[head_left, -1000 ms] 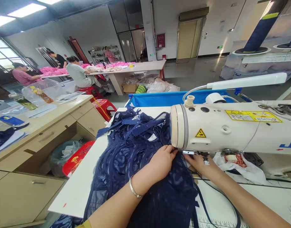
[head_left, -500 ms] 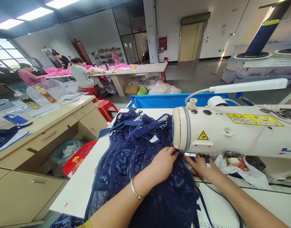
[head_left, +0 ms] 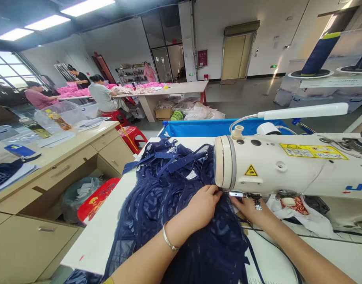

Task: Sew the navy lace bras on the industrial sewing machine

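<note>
Navy lace garments (head_left: 163,197) lie heaped on the white sewing table, left of and under the head of a sewing machine (head_left: 263,165). My left hand (head_left: 205,205) rests over the garments beside the needle area, fingers closed on the fabric edge. Right of the presser area, my right hand (head_left: 248,208) reaches under the machine head; its fingers are partly hidden by the metal parts there, so its hold is hard to make out. A thin navy strap (head_left: 254,256) trails down the table near my right forearm.
A blue cloth bin (head_left: 195,128) stands behind the table. On the left is a desk (head_left: 89,138) with bottles and papers, with a red stool (head_left: 132,138) beyond it. Several people sit or stand at a far table piled with pink fabric. A white lamp arm (head_left: 305,111) reaches over the machine.
The camera view has shifted slightly. Both hands stay at nearly the same place by the needle area, and the garments look almost unchanged.
</note>
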Tool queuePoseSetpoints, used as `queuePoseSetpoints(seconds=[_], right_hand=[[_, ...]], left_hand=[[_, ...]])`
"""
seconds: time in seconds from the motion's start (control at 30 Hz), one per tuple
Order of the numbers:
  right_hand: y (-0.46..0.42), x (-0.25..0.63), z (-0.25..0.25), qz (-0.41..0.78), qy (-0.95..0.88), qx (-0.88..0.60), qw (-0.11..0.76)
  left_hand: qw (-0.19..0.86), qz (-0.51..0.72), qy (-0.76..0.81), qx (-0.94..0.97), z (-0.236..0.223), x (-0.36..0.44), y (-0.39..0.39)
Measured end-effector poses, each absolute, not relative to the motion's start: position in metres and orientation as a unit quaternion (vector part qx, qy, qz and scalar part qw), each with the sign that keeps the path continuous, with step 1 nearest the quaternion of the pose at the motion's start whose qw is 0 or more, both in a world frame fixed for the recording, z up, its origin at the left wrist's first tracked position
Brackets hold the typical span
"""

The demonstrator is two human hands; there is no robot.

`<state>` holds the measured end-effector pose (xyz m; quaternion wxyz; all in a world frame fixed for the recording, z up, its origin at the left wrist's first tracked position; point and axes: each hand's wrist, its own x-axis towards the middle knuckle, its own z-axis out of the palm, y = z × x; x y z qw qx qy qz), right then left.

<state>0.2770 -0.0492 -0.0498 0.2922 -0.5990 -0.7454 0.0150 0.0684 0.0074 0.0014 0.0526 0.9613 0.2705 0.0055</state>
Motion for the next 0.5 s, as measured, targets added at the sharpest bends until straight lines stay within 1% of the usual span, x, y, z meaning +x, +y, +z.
queuePoseSetpoints(seconds=[0.1, 0.23, 0.5], right_hand=[[-0.05, 0.277, -0.043, 0.033, -0.772, -0.582, 0.254], [-0.057, 0.279, -0.046, 0.009, -0.742, -0.613, 0.273], [-0.059, 0.283, -0.046, -0.015, -0.741, -0.611, 0.278]], left_hand=[[0.054, 0.002, 0.27, 0.961, 0.002, 0.068, 0.007], [0.063, 0.013, 0.274, 0.96, 0.002, 0.068, 0.007], [0.092, 0.025, 0.271, 0.958, 0.01, 0.068, 0.004]])
